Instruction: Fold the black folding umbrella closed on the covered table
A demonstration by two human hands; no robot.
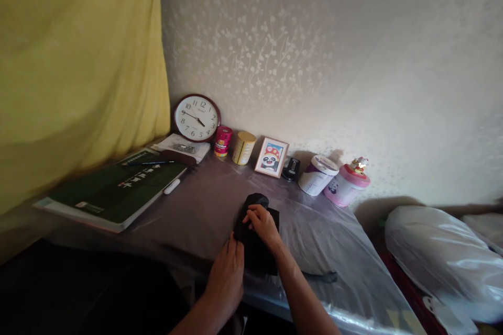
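Observation:
A black, soft-looking fabric item [259, 254] lies at the near edge of the table; its exact kind does not show. My left hand [228, 269] grips its left edge, fingers close together and their tips partly hidden. Over its upper part, my right hand [262, 224] is bent with the fingers curled onto the dark fabric. The top end of the item is bunched up just beyond my right fingers. To the right of my right forearm, a thin dark strip [322, 276] lies on the table.
A plastic-covered table [196, 209] holds a green book [106, 193] with a pen [151, 163]. Along the wall stand a clock [197, 118], red can [222, 142], yellow can [244, 148], framed panda picture [271, 157], black object [291, 169], white tub [317, 175] and pink tub [346, 186].

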